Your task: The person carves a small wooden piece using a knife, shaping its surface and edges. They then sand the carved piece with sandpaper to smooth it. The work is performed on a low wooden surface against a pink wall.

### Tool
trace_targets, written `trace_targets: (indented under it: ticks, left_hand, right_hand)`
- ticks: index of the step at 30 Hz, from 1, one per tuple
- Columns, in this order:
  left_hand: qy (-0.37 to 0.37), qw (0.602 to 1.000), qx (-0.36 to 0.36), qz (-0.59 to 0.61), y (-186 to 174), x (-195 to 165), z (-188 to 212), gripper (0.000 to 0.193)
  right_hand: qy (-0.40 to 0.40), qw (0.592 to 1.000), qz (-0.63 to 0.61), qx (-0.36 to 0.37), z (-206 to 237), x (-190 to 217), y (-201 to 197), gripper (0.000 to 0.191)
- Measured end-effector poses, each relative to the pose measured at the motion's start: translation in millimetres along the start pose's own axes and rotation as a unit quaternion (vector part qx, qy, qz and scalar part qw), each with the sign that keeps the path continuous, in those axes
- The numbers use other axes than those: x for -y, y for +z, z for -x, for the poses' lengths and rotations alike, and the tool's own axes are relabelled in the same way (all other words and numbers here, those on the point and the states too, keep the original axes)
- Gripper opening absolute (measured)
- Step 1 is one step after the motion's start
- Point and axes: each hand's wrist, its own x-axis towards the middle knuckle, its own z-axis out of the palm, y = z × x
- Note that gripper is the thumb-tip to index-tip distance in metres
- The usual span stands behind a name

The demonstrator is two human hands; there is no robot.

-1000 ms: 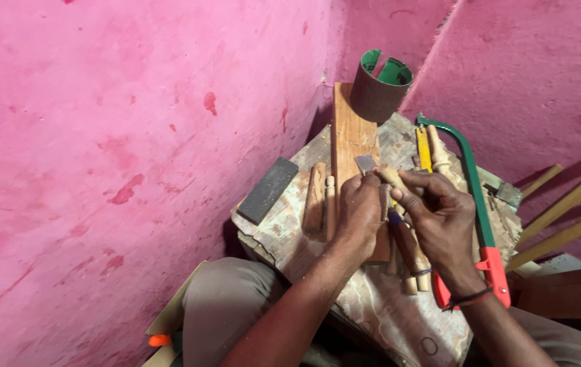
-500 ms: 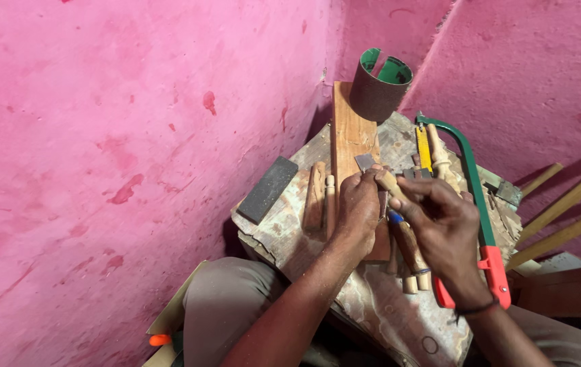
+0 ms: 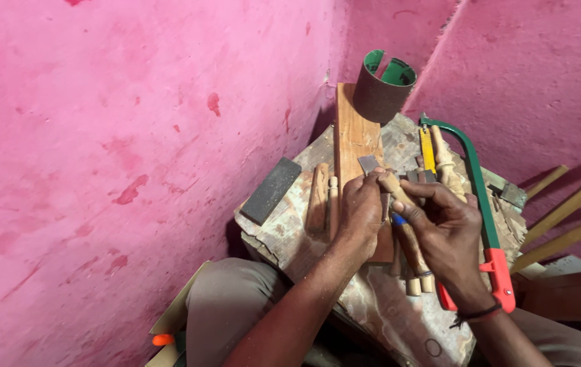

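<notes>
while the left hand (image 3: 362, 207) pins the reddish wooden plank (image 3: 355, 139) to the worn bench (image 3: 290, 224), the right hand (image 3: 443, 228) keeps a closed grip on a stiff, light wooden-handled chisel (image 3: 392, 190), best held mid-handle.

We see a wooden-handled chisel (image 3: 387, 182), flat steel blade pointing far-left, tilted over the reddish plank (image 3: 353, 136) w/ small carved wood piece (image 3: 384, 204) beneath, centre of block.

Dark cylindrical container (image 3: 382, 85) with green lining is standing far on block. Green-framed hacksaw (image 3: 475, 197) is lying right. Grey sharpening stone (image 3: 271, 191) is resting left, overhanging edge. Pink walls (image 3: 114, 136) are surrounding.
</notes>
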Motion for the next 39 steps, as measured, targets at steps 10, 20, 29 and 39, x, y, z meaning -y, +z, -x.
trace_targets:
  ticks: [10,20,29,39]
  left_hand:
    - [-0.021,1.000,0.012,-0.012,-5.2,11.1,-11.4,0.034]
    - [-0.031,0.999,0.024,-0.037,-2.0,7.1,-4.1,0.035]
    - [-0.029,0.999,0.014,-0.034,0.0,6.7,-5.4,0.034]
    - [-0.043,0.990,0.055,-0.121,2.5,14.7,-2.9,0.042]
  right_hand:
    - [0.087,0.994,0.058,-0.009,-0.9,16.0,2.0,0.029]
    - [0.067,0.998,0.018,-0.001,-15.7,2.7,-1.8,0.028]
    - [0.053,0.998,0.031,-0.018,0.6,6.8,-1.9,0.029]
    - [0.093,0.995,-0.016,-0.033,-20.9,-5.4,-17.4,0.028]
